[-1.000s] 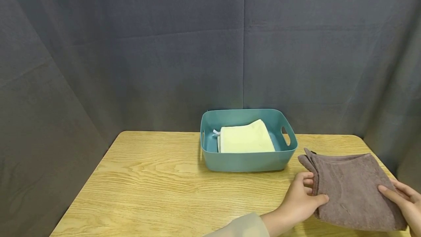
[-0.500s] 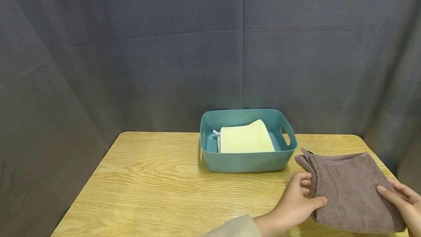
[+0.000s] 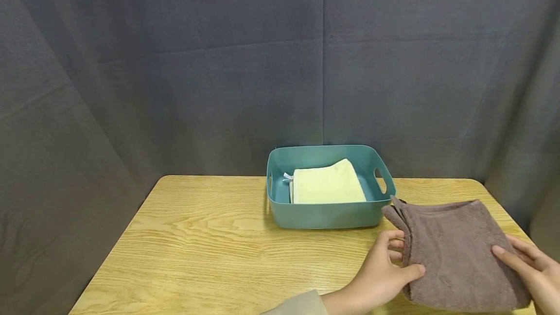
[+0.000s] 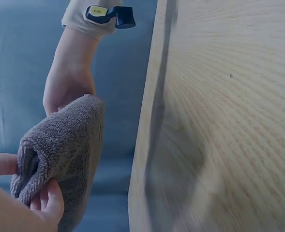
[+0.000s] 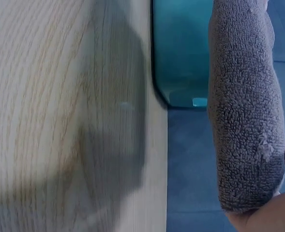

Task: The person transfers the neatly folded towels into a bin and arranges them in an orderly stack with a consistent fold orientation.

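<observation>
A folded brown-grey towel (image 3: 459, 256) is held up between both hands at the right of the head view. My left hand (image 3: 379, 271) pinches its left edge, thumb on the near face and fingers behind. On the opposite edge, my right hand (image 3: 531, 269) grips with its thumb in front; its other fingers are partly hidden behind the cloth. In the left wrist view the folded layers of the towel (image 4: 65, 145) show between thumb and fingers. The right wrist view has the towel (image 5: 246, 106) edge-on, above the table surface.
Behind and left of the towel, a teal plastic basket (image 3: 325, 215) stands on the wooden table (image 3: 197, 252). Inside lies a folded pale yellow towel (image 3: 328, 184) with a white tag. A dark grey curtain (image 3: 236, 72) hangs behind the table.
Both hands have shifted a little to the left, carrying the brown-grey towel nearer the basket. Their hold on it looks the same. The basket and yellow towel have stayed put.
</observation>
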Available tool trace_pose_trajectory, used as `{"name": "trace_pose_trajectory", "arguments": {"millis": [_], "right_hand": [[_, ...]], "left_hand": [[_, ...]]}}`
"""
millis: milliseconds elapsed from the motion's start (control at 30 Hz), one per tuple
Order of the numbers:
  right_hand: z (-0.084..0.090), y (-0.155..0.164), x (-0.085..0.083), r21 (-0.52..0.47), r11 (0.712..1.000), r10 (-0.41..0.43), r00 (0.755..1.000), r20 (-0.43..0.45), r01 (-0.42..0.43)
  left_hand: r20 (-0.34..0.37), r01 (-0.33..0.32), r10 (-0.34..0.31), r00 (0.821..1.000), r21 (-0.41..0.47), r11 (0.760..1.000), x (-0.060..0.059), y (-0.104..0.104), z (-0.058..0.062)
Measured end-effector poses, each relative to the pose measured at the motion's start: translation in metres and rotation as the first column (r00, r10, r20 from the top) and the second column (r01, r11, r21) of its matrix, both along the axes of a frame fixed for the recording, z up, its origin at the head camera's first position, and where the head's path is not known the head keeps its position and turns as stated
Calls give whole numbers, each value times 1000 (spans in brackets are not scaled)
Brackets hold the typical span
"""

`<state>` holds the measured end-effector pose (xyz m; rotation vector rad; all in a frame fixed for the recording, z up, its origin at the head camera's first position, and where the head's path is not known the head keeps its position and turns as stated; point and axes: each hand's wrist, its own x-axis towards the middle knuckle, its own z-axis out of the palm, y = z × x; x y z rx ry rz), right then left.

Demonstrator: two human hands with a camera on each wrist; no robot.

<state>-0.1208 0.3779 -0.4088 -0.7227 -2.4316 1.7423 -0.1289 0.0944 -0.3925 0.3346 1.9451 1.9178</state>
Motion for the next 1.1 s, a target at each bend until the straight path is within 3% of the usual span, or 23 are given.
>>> {"name": "trace_pose_trajectory", "arguments": {"millis": [100,267,500,700,1100], "right_hand": [[4,-4,1,1,999,41,999,14,-41],[5,-11,5,21,991,129,991,-44,-129],[3,-17,8,42,987,158,985,-72,-155],[8,-25,9,-29,983,177,983,-47,-179],[25,-50,9,20,959,282,957,72,-284]], "left_hand": [[-14,2,-2,1000,11,1000,1,-7,2],[-24,2,-2,1000,20,1000,2,-17,2],[-8,7,-6,1000,28,1000,3,-29,4],[-20,23,-22,1000,41,999,5,-43,5],[-28,1,1,1000,49,999,8,-69,7]]}}
